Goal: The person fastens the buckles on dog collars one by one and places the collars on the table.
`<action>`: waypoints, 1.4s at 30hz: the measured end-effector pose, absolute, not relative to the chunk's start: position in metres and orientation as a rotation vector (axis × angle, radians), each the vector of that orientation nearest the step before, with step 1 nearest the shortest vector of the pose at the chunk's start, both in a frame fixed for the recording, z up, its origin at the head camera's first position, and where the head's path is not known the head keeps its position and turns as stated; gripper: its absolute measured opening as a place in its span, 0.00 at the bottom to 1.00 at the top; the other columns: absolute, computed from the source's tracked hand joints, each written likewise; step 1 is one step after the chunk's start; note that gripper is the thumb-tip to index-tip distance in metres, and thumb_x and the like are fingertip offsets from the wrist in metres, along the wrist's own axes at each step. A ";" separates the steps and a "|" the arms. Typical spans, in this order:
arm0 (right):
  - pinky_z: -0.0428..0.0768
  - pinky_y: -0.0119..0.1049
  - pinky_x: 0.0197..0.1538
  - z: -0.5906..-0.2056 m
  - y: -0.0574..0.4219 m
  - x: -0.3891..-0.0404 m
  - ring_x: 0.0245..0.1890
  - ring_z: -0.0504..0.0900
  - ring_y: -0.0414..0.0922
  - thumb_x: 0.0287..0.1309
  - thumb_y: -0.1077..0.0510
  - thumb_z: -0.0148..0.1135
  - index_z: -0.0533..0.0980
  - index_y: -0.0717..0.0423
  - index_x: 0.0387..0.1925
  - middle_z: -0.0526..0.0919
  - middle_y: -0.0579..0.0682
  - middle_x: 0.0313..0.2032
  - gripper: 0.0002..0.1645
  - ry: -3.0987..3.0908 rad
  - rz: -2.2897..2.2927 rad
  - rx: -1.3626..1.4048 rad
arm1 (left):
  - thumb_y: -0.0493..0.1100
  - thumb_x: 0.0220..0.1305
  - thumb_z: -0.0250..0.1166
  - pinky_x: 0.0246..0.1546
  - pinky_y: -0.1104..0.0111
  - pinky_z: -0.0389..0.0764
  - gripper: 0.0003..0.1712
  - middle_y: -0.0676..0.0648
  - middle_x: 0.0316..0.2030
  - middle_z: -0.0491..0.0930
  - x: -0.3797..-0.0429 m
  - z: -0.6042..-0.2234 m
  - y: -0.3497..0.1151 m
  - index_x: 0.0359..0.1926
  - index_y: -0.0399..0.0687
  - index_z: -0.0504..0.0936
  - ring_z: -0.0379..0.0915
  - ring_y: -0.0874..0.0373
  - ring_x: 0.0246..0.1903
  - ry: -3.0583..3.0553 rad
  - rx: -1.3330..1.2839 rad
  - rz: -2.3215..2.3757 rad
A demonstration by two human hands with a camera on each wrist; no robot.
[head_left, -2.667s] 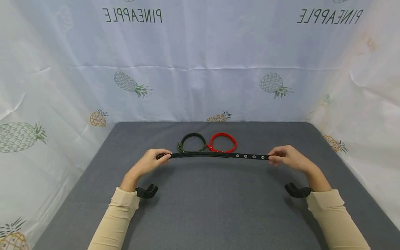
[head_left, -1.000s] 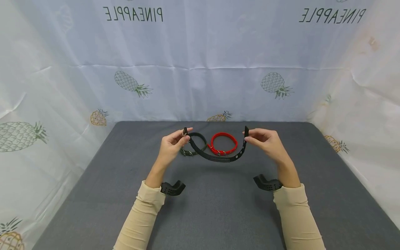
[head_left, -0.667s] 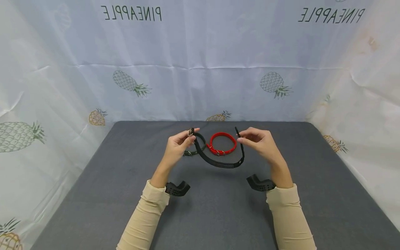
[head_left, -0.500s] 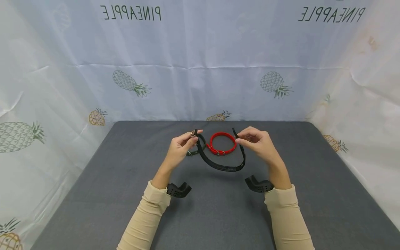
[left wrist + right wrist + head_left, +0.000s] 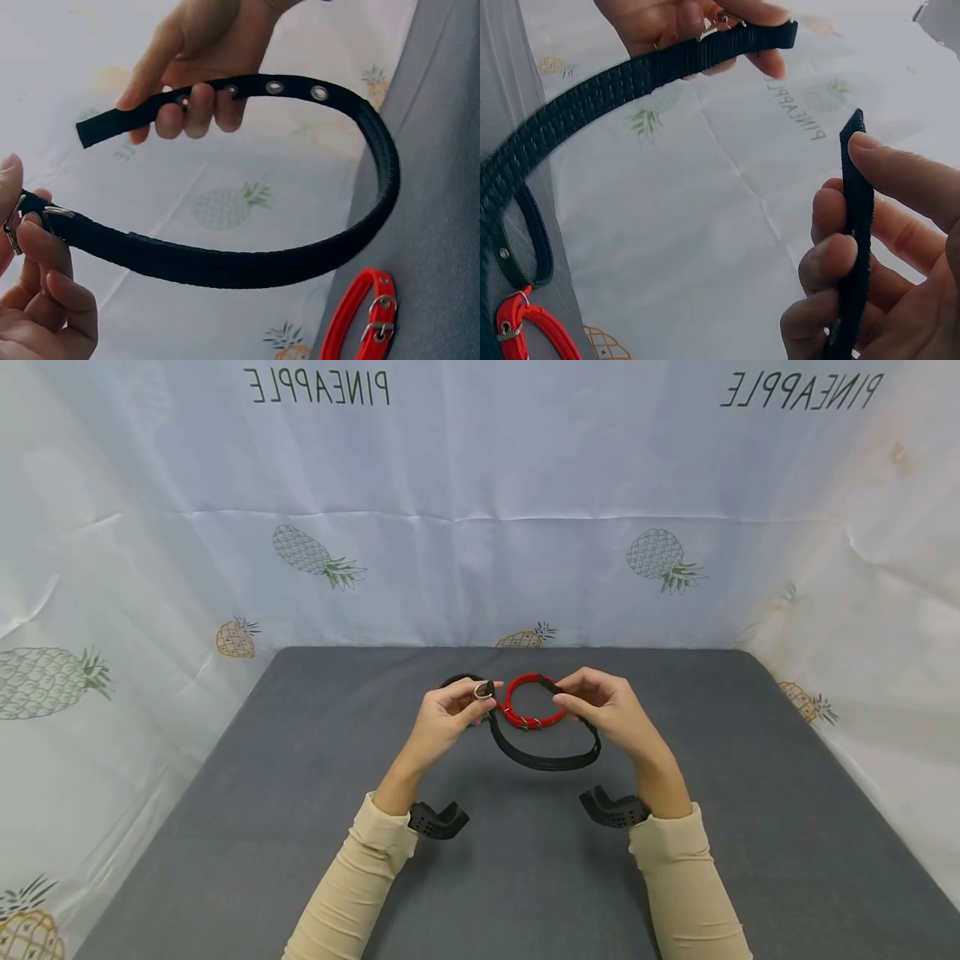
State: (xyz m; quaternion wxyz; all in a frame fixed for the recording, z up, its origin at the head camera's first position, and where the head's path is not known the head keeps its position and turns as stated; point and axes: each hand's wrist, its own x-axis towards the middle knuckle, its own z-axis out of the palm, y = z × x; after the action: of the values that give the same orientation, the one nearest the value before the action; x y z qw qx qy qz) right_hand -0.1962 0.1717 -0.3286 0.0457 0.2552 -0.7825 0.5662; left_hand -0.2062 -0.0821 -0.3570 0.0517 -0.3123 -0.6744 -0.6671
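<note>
A black collar hangs in a U between my two hands, above the table. My left hand pinches its buckle end, where a metal buckle and ring show in the left wrist view. The plain tip, with metal eyelets behind it, is gripped between thumb and fingers of my right hand. The two ends are apart, and the tip points toward the buckle side. In the right wrist view the strap's stitched face shows.
Behind the hands a buckled red collar lies on the grey table. Left of it lies a buckled dark green collar, partly hidden by my left hand in the head view. A white pineapple-print curtain stands behind.
Stretched nearly straight across the table at first, the black collar is now bent into a U. Both hands have moved inward and up, bringing its ends closer together.
</note>
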 end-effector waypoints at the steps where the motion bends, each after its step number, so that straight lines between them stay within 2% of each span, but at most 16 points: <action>1: 0.77 0.29 0.32 -0.328 0.171 -0.195 0.24 0.76 0.36 0.60 0.64 0.62 0.78 0.68 0.41 0.80 0.33 0.27 0.09 -2.399 1.710 0.773 | 0.48 0.62 0.66 0.29 0.72 0.70 0.24 0.50 0.43 0.83 -0.206 -0.357 -0.082 0.43 0.26 0.80 0.67 0.67 0.26 -2.056 -0.961 -2.012; 4: 0.78 0.30 0.32 -0.327 0.168 -0.192 0.25 0.77 0.35 0.59 0.60 0.65 0.80 0.66 0.41 0.82 0.36 0.30 0.13 -2.422 1.672 0.761 | 0.40 0.62 0.66 0.27 0.73 0.71 0.16 0.53 0.34 0.80 -0.204 -0.356 -0.080 0.43 0.29 0.82 0.67 0.67 0.26 -2.119 -0.990 -1.877; 8: 0.79 0.29 0.33 -0.323 0.165 -0.188 0.27 0.79 0.34 0.57 0.57 0.68 0.82 0.64 0.42 0.83 0.37 0.32 0.15 -2.453 1.632 0.761 | 0.32 0.57 0.68 0.27 0.76 0.69 0.09 0.43 0.28 0.78 -0.203 -0.354 -0.079 0.40 0.36 0.86 0.65 0.67 0.26 -2.218 -1.008 -1.591; 12: 0.73 0.28 0.28 -0.321 0.163 -0.187 0.23 0.75 0.35 0.56 0.60 0.68 0.83 0.63 0.42 0.82 0.38 0.30 0.13 -2.493 1.556 0.765 | 0.34 0.55 0.71 0.27 0.74 0.69 0.09 0.45 0.26 0.78 -0.202 -0.352 -0.078 0.39 0.39 0.87 0.65 0.65 0.25 -2.272 -1.023 -1.409; 15: 0.70 0.29 0.27 -0.322 0.161 -0.186 0.22 0.72 0.36 0.55 0.62 0.68 0.84 0.61 0.41 0.82 0.45 0.29 0.12 -2.516 1.493 0.756 | 0.35 0.54 0.71 0.27 0.74 0.70 0.10 0.45 0.26 0.78 -0.202 -0.353 -0.078 0.40 0.40 0.87 0.66 0.65 0.25 -2.313 -1.037 -1.355; 21: 0.70 0.28 0.27 -0.324 0.154 -0.185 0.23 0.69 0.36 0.51 0.64 0.70 0.85 0.61 0.39 0.81 0.56 0.29 0.11 -2.508 1.383 0.785 | 0.35 0.55 0.70 0.30 0.76 0.73 0.08 0.46 0.27 0.78 -0.202 -0.354 -0.078 0.39 0.41 0.86 0.69 0.63 0.26 -2.374 -1.080 -1.268; 29: 0.72 0.27 0.27 -0.327 0.147 -0.183 0.22 0.69 0.35 0.46 0.66 0.73 0.85 0.60 0.36 0.82 0.55 0.29 0.11 -2.481 1.314 0.831 | 0.37 0.59 0.68 0.30 0.76 0.75 0.08 0.46 0.27 0.78 -0.201 -0.356 -0.077 0.39 0.39 0.86 0.70 0.62 0.26 -2.412 -1.121 -1.126; 42: 0.75 0.27 0.29 -0.328 0.143 -0.182 0.24 0.73 0.35 0.47 0.65 0.73 0.85 0.58 0.34 0.84 0.55 0.31 0.09 -2.571 1.264 0.781 | 0.36 0.59 0.68 0.28 0.78 0.73 0.06 0.46 0.27 0.78 -0.199 -0.358 -0.075 0.38 0.39 0.86 0.70 0.61 0.26 -2.442 -1.149 -1.034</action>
State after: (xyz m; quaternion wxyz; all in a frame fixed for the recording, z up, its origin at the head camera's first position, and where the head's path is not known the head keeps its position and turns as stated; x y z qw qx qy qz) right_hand -0.1822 0.1428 -0.3282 0.0860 0.2622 -0.8626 0.4240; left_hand -0.1994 -0.0752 -0.3579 0.1254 -0.3944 -0.8383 -0.3549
